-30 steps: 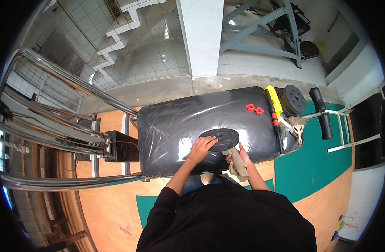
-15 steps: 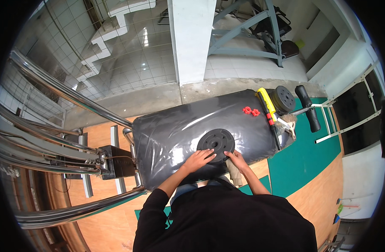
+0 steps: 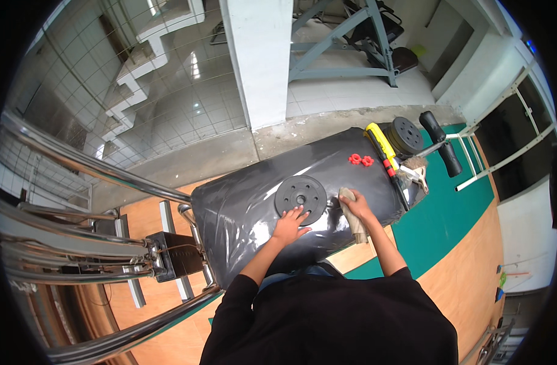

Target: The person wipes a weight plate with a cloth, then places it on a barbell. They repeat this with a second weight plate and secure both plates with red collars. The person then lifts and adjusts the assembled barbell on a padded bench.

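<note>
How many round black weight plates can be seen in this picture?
2. One weight plate lies flat on the black padded bench, at the left hand. A second plate is at the bench's far right end, beside the yellow tool. Others may be hidden.

A gym floor, seen from above: a black padded bench point(image 3: 290, 194) wrapped in clear plastic carries a black weight plate point(image 3: 300, 196) and two red collar nuts point(image 3: 360, 160). At far right lie another weight plate point(image 3: 407, 134) and a dumbbell bar with a black foam grip point(image 3: 441, 143). Chromed machine rails point(image 3: 78, 164) run along the left; a grey steel equipment frame point(image 3: 351, 42) stands beyond a white pillar point(image 3: 257, 55). Green and wood-look flooring point(image 3: 467, 225) covers the near right.
</note>
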Motion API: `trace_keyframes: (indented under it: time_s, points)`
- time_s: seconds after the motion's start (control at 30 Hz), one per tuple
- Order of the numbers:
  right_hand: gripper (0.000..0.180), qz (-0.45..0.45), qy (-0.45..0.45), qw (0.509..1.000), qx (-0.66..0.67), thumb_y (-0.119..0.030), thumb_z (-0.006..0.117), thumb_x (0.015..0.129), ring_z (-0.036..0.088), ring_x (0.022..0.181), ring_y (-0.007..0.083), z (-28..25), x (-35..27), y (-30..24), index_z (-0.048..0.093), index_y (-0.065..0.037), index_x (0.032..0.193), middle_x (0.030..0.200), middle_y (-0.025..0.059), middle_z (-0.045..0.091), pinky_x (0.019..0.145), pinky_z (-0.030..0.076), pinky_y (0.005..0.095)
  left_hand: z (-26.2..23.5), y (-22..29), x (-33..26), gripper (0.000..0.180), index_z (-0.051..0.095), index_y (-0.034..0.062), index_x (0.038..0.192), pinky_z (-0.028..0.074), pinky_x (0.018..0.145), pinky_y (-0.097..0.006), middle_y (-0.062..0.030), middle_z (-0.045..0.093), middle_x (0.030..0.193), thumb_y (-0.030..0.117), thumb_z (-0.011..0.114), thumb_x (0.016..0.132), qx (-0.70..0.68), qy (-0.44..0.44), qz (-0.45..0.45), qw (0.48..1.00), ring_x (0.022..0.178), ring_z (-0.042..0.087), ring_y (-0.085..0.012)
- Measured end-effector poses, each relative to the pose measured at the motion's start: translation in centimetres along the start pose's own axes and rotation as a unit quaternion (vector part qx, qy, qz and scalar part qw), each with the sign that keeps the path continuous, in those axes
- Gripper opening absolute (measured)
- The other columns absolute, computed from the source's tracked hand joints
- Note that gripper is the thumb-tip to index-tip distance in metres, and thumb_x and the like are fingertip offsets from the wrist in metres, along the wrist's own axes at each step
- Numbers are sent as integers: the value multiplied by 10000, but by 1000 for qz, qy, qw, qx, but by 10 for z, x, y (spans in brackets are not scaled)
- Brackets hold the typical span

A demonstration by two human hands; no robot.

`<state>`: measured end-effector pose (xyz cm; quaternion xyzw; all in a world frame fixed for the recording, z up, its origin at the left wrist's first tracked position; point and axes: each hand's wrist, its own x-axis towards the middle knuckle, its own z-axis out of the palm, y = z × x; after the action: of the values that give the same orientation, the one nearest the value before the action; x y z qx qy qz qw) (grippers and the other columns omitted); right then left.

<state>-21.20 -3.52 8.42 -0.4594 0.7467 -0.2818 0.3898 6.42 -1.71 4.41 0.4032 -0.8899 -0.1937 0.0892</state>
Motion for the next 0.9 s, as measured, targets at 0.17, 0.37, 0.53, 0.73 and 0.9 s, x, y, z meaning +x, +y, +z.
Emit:
trace_keyframes:
  time_s: [0.17, 0.37, 0.53, 0.73, 0.9]
  points:
    - [577, -129, 61, 975, -173, -334, 628, 838, 534, 1106, 386, -2, 20, -40, 445, -100, 1332, 1242, 248, 504, 922, 446, 412, -3, 11, -3, 723, 403, 144, 1381, 344, 1035, -516, -121, 292, 1475, 428, 673, 774, 23, -45, -52, 997, 1341, 321, -287]
    - [664, -183, 85, 968, -152, -344, 616, 843, 449, 1201, 386, 30, 42, -27, 364, -36, 1375, 1314, 241, 442, 1004, 375, 429, 2, 29, -3, 744, 369, 146, 1402, 317, 1048, -532, -123, 244, 1502, 355, 696, 768, -4, -33, -118, 993, 1371, 273, -298]
    - [491, -171, 179, 968, -37, -190, 662, 793, 503, 1019, 363, 29, 25, 23, 471, -13, 1209, 1114, 199, 482, 907, 415, 414, 0, 41, 3, 721, 383, 134, 1391, 311, 1027, -581, -129, 233, 1507, 317, 700, 769, -22, -54, -182, 982, 1375, 260, -321]
    - [530, -32, 325, 945, 32, -189, 783, 697, 485, 826, 243, -60, 6, 102, 425, 16, 1029, 1006, 156, 440, 784, 428, 367, -24, 51, 26, 812, 312, 69, 1406, 318, 1055, -518, -193, 285, 1471, 170, 703, 701, -48, -135, -240, 960, 1363, 277, -348]
    - [812, -99, 401, 909, -53, -275, 847, 628, 409, 1051, 352, -155, 51, 113, 346, 53, 1177, 1110, 207, 412, 937, 330, 436, -18, 68, 47, 958, 155, 1, 1449, 283, 1079, -491, -328, 281, 1415, 216, 705, 695, -1, -146, -304, 942, 1339, 269, -438]
